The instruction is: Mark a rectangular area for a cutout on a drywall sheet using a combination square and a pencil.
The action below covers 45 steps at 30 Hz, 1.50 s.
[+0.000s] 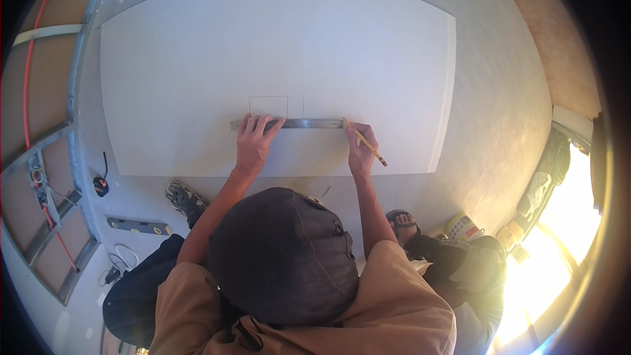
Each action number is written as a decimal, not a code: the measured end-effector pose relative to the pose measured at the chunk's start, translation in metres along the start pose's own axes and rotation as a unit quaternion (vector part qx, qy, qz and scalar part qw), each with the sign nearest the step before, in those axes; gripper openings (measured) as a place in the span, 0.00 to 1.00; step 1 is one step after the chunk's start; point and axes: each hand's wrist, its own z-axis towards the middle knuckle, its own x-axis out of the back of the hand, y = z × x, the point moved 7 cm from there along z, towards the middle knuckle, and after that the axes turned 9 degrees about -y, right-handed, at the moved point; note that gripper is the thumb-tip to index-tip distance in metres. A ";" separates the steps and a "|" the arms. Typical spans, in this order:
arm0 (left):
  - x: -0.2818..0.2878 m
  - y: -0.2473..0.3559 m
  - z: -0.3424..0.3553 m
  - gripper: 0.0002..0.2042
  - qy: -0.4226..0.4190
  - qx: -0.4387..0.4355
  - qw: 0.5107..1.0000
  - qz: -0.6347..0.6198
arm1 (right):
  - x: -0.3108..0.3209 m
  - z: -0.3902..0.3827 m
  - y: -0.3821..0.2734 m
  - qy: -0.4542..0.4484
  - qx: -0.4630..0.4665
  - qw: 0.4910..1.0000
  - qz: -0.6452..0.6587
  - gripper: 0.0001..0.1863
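A metal ruler [312, 123] lies left to right across a large white board [276, 39] on the floor. My left hand [253, 143] presses on the ruler's left part, fingertips spread along it and thumb near its middle. In my right hand [361, 148] is a yellow pencil [373, 147], its tip down at the ruler's right end and its back end slanting toward me. Just beyond the ruler, a thin drawn box outline [268, 97] and a short upright line [303, 106] mark the board. My left fingers hide part of the ruler.
Left of the board lie a tape measure [100, 186] and a spirit level [139, 226], near a metal frame [72, 118] with cables. A dark clog [186, 202] is at the board's near edge. At right are a sandalled foot [403, 221] and a white-and-yellow tub [463, 227].
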 end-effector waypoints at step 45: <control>-0.002 0.001 0.001 0.29 0.007 -0.008 1.000 -0.007 | -0.014 0.015 -0.027 -0.107 0.223 0.921 -0.300 0.15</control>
